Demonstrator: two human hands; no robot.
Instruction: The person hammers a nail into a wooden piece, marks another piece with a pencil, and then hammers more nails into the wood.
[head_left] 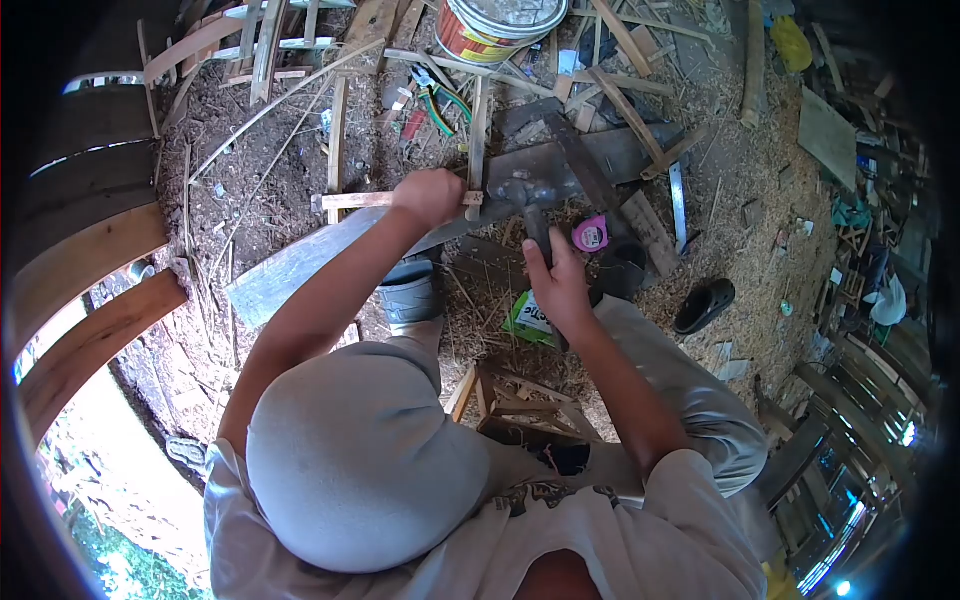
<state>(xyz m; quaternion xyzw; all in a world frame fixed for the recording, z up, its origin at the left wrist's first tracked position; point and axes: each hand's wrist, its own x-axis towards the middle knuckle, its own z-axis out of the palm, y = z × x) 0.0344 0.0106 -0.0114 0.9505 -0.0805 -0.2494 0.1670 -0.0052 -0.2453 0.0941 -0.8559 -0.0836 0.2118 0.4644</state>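
My right hand point(560, 285) is wrapped round the dark handle of a hammer point(522, 188). The hammer's metal head is just right of a wooden frame's corner, over a grey board point(300, 255). My left hand point(430, 198) is closed on a thin crosspiece, a wooden strip point(355, 200), near its right end. That strip meets two longer wooden slats, a left slat point(338, 135) and a right slat point(478, 130), which run away from me. Whether a nail is between my left fingers cannot be seen.
Green-handled pliers point(435, 100) lie between the slats, below a paint bucket point(495, 30). A pink tape measure point(590, 235), a green packet point(530, 318) and a black clog point(705, 305) are near my right hand. Wood scraps and shavings cover the ground.
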